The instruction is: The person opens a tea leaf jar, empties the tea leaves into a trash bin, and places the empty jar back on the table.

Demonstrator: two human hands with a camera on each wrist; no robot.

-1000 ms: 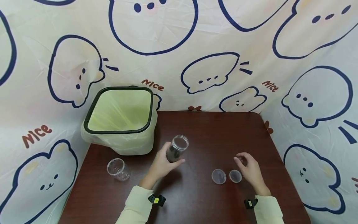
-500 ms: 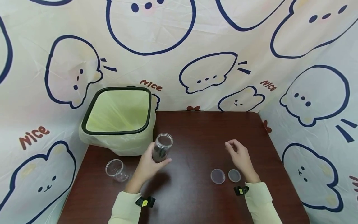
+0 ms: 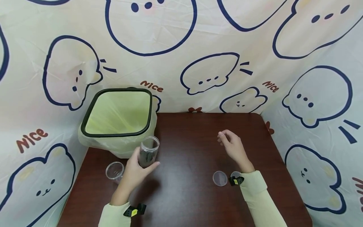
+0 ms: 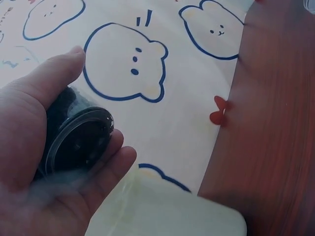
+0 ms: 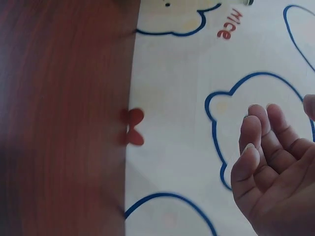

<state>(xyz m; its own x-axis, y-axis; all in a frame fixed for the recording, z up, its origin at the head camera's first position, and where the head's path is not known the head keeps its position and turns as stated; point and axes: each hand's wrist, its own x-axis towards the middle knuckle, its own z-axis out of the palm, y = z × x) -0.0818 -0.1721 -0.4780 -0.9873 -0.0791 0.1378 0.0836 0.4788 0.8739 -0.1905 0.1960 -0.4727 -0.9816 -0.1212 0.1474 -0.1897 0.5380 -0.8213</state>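
My left hand grips a clear, open-topped jar with dark contents, holding it slightly tilted above the table, close to the bin's front right corner. In the left wrist view the dark round base of the jar shows between the thumb and curled fingers. Another clear jar lies tilted at the left, partly hidden by the left hand. My right hand hovers over the table's right half, its fingers loosely bent and nothing in them. Below it lie two clear round lids, the left lid and the right lid, partly covered by the wrist camera.
A pale green bin with a black rim and plastic liner stands at the table's back left. The dark brown table meets a patterned cloth behind and at both sides.
My left hand has carried the jar leftward, nearer the bin. The right hand has moved left and farther back from beside the lids, and its forearm now partly covers one.
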